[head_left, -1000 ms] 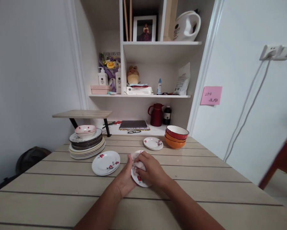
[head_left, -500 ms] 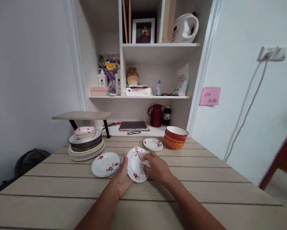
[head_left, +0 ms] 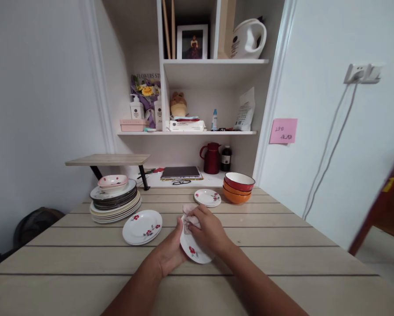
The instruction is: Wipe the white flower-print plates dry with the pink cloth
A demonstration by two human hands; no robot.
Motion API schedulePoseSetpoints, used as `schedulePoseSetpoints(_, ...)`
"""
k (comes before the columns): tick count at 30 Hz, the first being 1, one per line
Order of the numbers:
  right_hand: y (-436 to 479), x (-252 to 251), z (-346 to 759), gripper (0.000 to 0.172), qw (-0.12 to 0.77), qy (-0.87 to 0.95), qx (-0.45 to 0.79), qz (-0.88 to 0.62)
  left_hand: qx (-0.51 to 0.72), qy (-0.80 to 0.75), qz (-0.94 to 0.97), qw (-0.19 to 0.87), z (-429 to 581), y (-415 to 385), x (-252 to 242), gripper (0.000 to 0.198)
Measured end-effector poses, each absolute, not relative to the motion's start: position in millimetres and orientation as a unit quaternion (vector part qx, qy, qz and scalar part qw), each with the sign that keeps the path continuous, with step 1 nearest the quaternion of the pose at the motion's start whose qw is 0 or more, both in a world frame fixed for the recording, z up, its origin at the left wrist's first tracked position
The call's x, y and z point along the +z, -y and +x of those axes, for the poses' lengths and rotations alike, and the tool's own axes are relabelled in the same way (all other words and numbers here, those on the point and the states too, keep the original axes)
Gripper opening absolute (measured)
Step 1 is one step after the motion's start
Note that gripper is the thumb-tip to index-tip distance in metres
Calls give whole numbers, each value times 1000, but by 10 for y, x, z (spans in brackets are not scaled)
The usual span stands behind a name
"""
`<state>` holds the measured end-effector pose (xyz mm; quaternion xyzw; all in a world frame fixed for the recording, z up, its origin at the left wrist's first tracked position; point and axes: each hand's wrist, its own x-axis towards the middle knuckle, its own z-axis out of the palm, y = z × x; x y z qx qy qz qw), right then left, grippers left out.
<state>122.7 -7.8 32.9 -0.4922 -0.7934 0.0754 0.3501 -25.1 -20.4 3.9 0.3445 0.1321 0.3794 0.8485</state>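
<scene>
A small white plate with red flowers is tilted above the table, gripped at its left edge by my left hand. The thumb lies along the rim and the other fingers are hidden beneath. My right hand presses a crumpled pale pink cloth or tissue onto the plate's upper part. To the left lie stacked flowered plates of similar pattern. Beyond my right hand sit smaller flowered plates, beside a stack of bowls, red on top and orange below.
At the left, a tall stack of plates carries pink-dotted bowls, near a small raised wooden shelf. A dark laptop, glasses, a red jug and a dark bottle stand at the back.
My right hand has moved the cloth up and left toward the plate's far edge. The plate has come slightly nearer and tilted more. The whole view has shifted a little.
</scene>
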Motion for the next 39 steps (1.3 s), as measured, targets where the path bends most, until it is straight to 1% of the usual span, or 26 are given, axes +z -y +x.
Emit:
schedulePoseSetpoints(3,110,315,1190,28,354,824,93,-432,404,-140,336,839,-241,223,74,63)
schedulePoseSetpoints(6,129,319,1200,33,326,857,103,-386,443,-143,324,823,-254,218,108,67)
schedulePoseSetpoints(9,134,333,1226,35,300,868,122,-376,458,-134,321,818,-283,190,115,68)
schedulePoseSetpoints(15,123,366,1282,33,287,836,112,-454,466,-110,316,819,-327,124,78,67)
schedulePoseSetpoints(20,46,354,1353,32,258,791,70,-550,480,-137,316,807,-341,111,63,65)
schedulePoseSetpoints(23,-15,324,1397,28,272,757,51,-592,449,-138,335,817,-318,132,53,65)
schedulePoseSetpoints(25,-46,306,1426,25,277,754,44,-594,422,-134,349,826,-293,150,45,63)
schedulePoseSetpoints(29,-67,290,1454,24,286,777,49,-559,405,-125,357,833,-257,170,34,63)
schedulePoseSetpoints(32,-52,283,1411,28,307,799,69,-512,414,-121,353,831,-246,181,45,64)
schedulePoseSetpoints(35,-23,269,1325,34,328,822,92,-456,430,-124,346,824,-243,197,67,59)
schedulePoseSetpoints(39,26,273,1247,40,329,843,143,-402,460,-143,338,809,-260,194,80,59)
